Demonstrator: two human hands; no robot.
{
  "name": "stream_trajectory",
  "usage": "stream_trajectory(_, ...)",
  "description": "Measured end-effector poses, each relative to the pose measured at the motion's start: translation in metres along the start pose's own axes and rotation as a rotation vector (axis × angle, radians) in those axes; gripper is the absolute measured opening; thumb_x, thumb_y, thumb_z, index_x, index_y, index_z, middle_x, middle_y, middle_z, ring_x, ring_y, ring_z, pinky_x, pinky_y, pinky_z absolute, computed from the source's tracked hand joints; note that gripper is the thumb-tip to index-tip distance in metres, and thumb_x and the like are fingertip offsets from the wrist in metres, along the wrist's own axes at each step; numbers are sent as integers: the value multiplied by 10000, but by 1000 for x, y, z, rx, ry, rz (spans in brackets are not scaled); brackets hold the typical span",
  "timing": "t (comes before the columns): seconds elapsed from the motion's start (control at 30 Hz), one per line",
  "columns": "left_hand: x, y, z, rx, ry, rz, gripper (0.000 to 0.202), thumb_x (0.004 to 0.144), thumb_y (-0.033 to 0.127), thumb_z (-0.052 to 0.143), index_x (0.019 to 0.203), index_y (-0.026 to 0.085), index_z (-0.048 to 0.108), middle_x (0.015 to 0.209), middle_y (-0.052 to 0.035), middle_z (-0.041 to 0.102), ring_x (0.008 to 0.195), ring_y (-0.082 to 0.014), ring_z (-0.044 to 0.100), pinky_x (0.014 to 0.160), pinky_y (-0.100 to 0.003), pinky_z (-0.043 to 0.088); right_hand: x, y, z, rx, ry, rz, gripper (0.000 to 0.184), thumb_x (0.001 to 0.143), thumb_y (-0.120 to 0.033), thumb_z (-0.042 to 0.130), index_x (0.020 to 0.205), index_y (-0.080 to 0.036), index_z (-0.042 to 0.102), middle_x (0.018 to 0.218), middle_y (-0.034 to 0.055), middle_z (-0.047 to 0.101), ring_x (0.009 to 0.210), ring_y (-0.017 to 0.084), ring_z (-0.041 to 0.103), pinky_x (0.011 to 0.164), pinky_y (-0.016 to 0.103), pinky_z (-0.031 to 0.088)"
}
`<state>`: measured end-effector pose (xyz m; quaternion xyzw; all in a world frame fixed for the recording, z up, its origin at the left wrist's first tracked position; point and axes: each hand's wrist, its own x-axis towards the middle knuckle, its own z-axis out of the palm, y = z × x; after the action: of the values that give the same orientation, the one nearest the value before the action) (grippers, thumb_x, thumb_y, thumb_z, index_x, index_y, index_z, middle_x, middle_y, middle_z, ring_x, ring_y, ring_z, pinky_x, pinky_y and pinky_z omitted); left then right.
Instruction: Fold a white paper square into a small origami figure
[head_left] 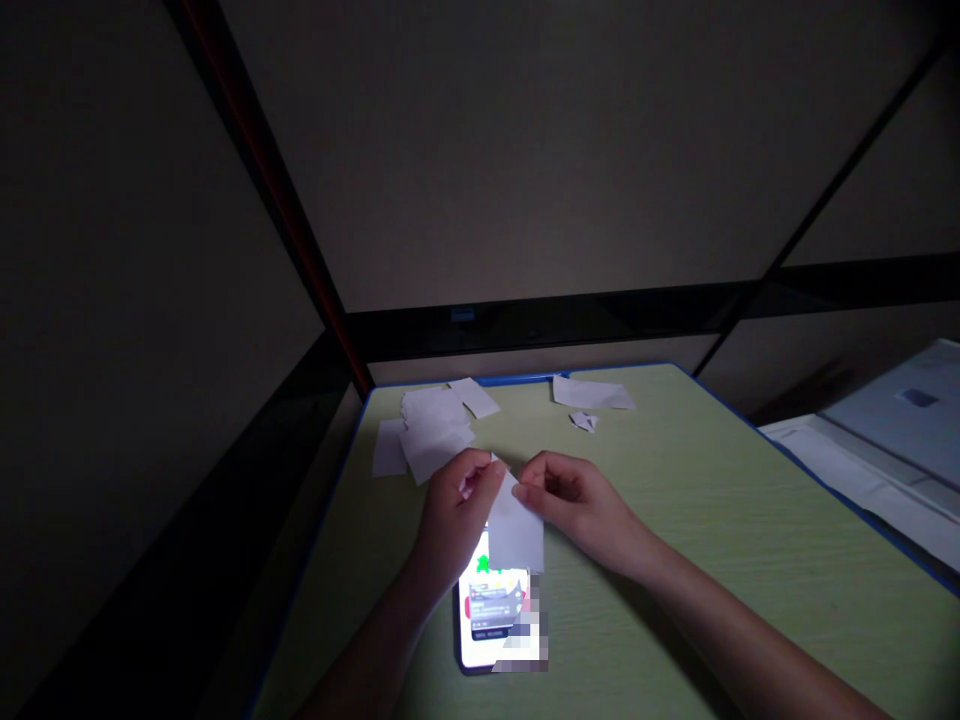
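Observation:
A small white sheet of paper (517, 530) is held up between both hands, its upper right edge slanting as if folded. My left hand (459, 510) pinches its top corner between thumb and fingers. On the slanted edge, the thumb and curled fingers of my right hand (574, 500) close on the paper. Below and partly behind the sheet lies a phone (472, 655) with a brightly lit screen, its lower right part pixelated. The paper and my left hand cover the phone's upper end.
Several white paper pieces (431, 440) overlap at the table's back left. A paper strip (592, 393) and a small folded paper (583, 421) lie at the back right. The green table (720, 520) has a blue edge. Beside it, right, sits a grey-white flat object (900, 420).

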<state>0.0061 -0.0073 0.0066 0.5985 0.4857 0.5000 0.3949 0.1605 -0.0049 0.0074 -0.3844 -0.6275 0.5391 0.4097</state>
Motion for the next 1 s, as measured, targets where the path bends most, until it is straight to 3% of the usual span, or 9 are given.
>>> stream_trajectory(0.17,0,0,0,33,-27,-34,208,799,297,495,725,142,612,564,26,526,500,-91,450,465,-190,330,-3,-1,0,-31,-56,7,163,799,-250,547,680,-165,474,599,-38,419,538,88,382,478,225,295)
stream_trajectory(0.37,-4,-2,1,58,-44,23,258,806,323,485,642,144,570,489,50,434,451,-75,405,441,-189,304,-6,-2,5,-39,-108,-22,229,815,-300,530,657,-181,415,599,-46,376,534,87,361,468,220,280)
stream_trajectory(0.53,-5,4,1,-47,-105,-21,291,815,326,476,578,158,494,440,60,409,421,-72,411,420,-181,316,-8,-4,8,-27,-52,-28,294,821,-343,520,609,-182,394,560,-55,365,499,78,346,440,210,261)
stream_trajectory(0.73,-4,8,0,-93,-218,-70,158,770,286,534,706,143,556,492,52,474,427,-78,444,402,-177,343,-5,-3,2,36,29,-8,300,809,-372,538,611,-169,441,528,-56,402,466,72,374,418,203,278)
stream_trajectory(0.9,0,1,-1,-70,-109,-113,189,785,303,515,676,150,523,458,64,442,385,-72,428,366,-168,327,-3,-2,5,62,60,-71,171,778,-304,598,840,-175,506,586,-61,422,511,80,406,445,207,311)
stream_trajectory(1.0,2,-2,-1,-96,-57,-129,198,780,323,519,677,154,511,460,69,434,382,-69,427,355,-161,328,-2,-1,7,89,61,-98,306,730,-233,647,978,-201,470,645,-57,447,552,91,440,480,216,352)
